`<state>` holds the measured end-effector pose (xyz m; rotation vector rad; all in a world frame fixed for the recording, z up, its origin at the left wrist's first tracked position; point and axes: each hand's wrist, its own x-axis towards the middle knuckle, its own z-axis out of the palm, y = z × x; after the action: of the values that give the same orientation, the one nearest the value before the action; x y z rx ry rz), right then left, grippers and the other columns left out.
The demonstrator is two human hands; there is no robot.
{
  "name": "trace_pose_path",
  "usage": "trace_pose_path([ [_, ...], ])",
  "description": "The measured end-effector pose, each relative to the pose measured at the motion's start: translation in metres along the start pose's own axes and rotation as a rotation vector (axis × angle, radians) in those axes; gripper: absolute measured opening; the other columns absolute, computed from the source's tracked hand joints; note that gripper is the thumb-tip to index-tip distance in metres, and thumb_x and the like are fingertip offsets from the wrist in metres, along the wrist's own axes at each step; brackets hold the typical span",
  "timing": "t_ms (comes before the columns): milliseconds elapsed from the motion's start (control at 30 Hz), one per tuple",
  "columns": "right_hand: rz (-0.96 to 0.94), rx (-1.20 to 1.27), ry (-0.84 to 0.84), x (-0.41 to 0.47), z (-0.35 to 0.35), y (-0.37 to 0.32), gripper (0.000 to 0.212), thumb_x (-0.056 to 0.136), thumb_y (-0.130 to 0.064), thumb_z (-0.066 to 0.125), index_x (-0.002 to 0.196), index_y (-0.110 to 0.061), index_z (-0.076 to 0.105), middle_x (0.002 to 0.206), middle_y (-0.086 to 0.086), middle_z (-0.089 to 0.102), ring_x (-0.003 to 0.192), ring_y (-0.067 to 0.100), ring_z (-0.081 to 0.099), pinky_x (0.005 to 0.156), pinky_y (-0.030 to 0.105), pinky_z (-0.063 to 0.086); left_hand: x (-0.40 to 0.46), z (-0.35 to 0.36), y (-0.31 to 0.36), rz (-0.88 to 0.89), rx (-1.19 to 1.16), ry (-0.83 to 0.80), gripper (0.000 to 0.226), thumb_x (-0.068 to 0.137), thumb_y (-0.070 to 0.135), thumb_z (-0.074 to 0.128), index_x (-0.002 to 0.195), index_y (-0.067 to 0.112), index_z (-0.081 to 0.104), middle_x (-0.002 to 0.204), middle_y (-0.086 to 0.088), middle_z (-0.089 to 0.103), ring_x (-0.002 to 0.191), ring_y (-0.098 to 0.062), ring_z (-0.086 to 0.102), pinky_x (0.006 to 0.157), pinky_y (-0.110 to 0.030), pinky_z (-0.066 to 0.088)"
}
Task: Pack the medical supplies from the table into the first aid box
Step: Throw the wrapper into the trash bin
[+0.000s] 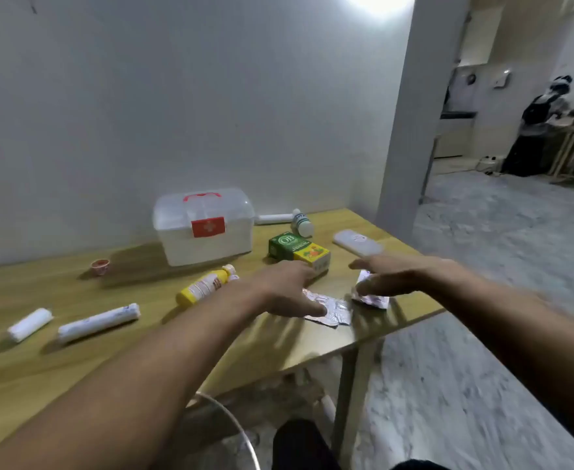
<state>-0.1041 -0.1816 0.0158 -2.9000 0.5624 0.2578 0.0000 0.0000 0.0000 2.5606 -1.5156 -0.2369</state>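
Observation:
A white first aid box [204,227] with a red handle and red cross label stands closed at the back of the wooden table [75,361]. My left hand [287,288] hovers, fingers apart, over a foil blister strip [333,310]. My right hand [390,276] is spread over a second blister pack [372,298] by the table's right edge; whether it touches is unclear. Between the hands and the box lie a green and yellow carton [295,251] and a yellow bottle [204,286]. Two white bandage rolls [97,322] [29,324] lie at the left.
A small white bottle [302,223] and a white tube [273,218] lie behind the carton. A flat white case [356,243] rests at the right. A small red cup [100,266] stands left of the box. Another person [539,130] works at a far table.

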Motion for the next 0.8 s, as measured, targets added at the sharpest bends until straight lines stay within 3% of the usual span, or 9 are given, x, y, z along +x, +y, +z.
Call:
trace_pose_path([
  [33, 0.09, 0.043, -0.115, -0.052, 0.047, 0.04, 0.043, 0.086, -0.026, 0.052, 0.127, -0.014, 0.051, 0.128, 0.012, 0.054, 0.119, 0.031, 0.051, 0.088, 0.035, 0.046, -0.001, 0.048, 0.05, 0.04, 0.032, -0.163, 0.081, 0.075, 0.06, 0.064, 0.142, 0.02, 0.042, 0.151, -0.004, 0.041, 0.136, -0.025, 0.04, 0.109, -0.041, 0.038],
  [100, 0.062, 0.056, -0.128, -0.049, 0.061, 0.049, 0.025, 0.077, -0.022, 0.055, 0.099, -0.012, 0.051, 0.098, 0.008, 0.055, 0.089, 0.029, 0.054, 0.067, 0.034, 0.041, -0.006, 0.058, 0.046, 0.01, 0.1, -0.227, 0.092, 0.072, 0.067, 0.063, 0.146, 0.019, 0.035, 0.157, -0.006, 0.029, 0.143, -0.027, 0.029, 0.115, -0.045, 0.029],
  [133, 0.081, 0.018, -0.134, -0.05, 0.065, 0.05, 0.029, 0.072, -0.023, 0.059, 0.097, -0.014, 0.049, 0.096, 0.007, 0.054, 0.085, 0.026, 0.053, 0.067, 0.037, 0.043, -0.005, 0.06, 0.044, -0.025, 0.087, -0.231, 0.093, 0.071, 0.07, 0.062, 0.144, 0.018, 0.038, 0.156, -0.007, 0.03, 0.142, -0.027, 0.03, 0.114, -0.046, 0.029],
  [267, -0.087, -0.161, -0.01, -0.05, 0.066, 0.054, 0.071, 0.066, -0.033, 0.068, 0.129, -0.009, 0.045, 0.132, 0.009, 0.05, 0.116, 0.029, 0.051, 0.093, 0.044, 0.048, -0.008, 0.058, 0.035, -0.011, 0.048, -0.15, 0.088, 0.072, 0.072, 0.059, 0.138, 0.016, 0.044, 0.15, -0.007, 0.039, 0.136, -0.026, 0.036, 0.109, -0.042, 0.036],
  [467, -0.138, -0.217, 0.297, -0.056, 0.076, 0.067, 0.031, 0.079, -0.027, 0.061, 0.109, -0.018, 0.061, 0.118, 0.003, 0.067, 0.101, 0.033, 0.061, 0.076, 0.04, 0.053, -0.018, 0.059, 0.046, 0.058, 0.11, -0.013, 0.065, 0.075, 0.054, 0.069, 0.128, 0.019, 0.054, 0.134, -0.004, 0.055, 0.125, -0.026, 0.049, 0.096, -0.043, 0.046],
  [567, -0.17, -0.2, 0.368, -0.067, 0.079, 0.066, 0.014, 0.084, -0.022, 0.059, 0.096, -0.02, 0.065, 0.098, 0.006, 0.071, 0.092, 0.035, 0.061, 0.063, 0.035, 0.045, -0.024, 0.065, 0.05, 0.079, 0.112, 0.059, 0.034, 0.079, 0.045, 0.067, 0.105, 0.024, 0.062, 0.111, 0.003, 0.062, 0.107, -0.025, 0.057, 0.078, -0.036, 0.048],
  [633, -0.197, -0.161, 0.403, -0.078, 0.079, 0.065, 0.017, 0.087, -0.017, 0.055, 0.094, -0.024, 0.069, 0.091, 0.007, 0.072, 0.088, 0.036, 0.061, 0.058, 0.031, 0.034, -0.027, 0.071, 0.055, 0.079, 0.086, 0.106, 0.014, 0.082, 0.039, 0.063, 0.088, 0.026, 0.059, 0.099, 0.005, 0.063, 0.1, -0.027, 0.059, 0.068, -0.032, 0.041],
  [700, -0.212, -0.111, 0.427, -0.09, 0.077, 0.064, 0.024, 0.088, -0.013, 0.053, 0.091, -0.027, 0.072, 0.084, 0.012, 0.071, 0.082, 0.039, 0.06, 0.058, 0.029, 0.03, -0.028, 0.077, 0.063, 0.069, 0.059, 0.128, 0.012, 0.086, 0.036, 0.058, 0.092, 0.028, 0.063, 0.108, 0.002, 0.067, 0.105, -0.029, 0.06, 0.073, -0.034, 0.046],
  [800, -0.169, -0.086, 0.44, -0.105, 0.079, 0.074, 0.016, 0.088, -0.014, 0.052, 0.087, -0.012, 0.068, 0.081, 0.018, 0.069, 0.079, 0.041, 0.06, 0.057, 0.036, 0.041, -0.029, 0.084, 0.083, 0.071, 0.011, 0.165, 0.031, 0.09, 0.038, 0.052, 0.118, 0.036, 0.065, 0.129, 0.002, 0.065, 0.117, -0.028, 0.058, 0.091, -0.039, 0.05],
])
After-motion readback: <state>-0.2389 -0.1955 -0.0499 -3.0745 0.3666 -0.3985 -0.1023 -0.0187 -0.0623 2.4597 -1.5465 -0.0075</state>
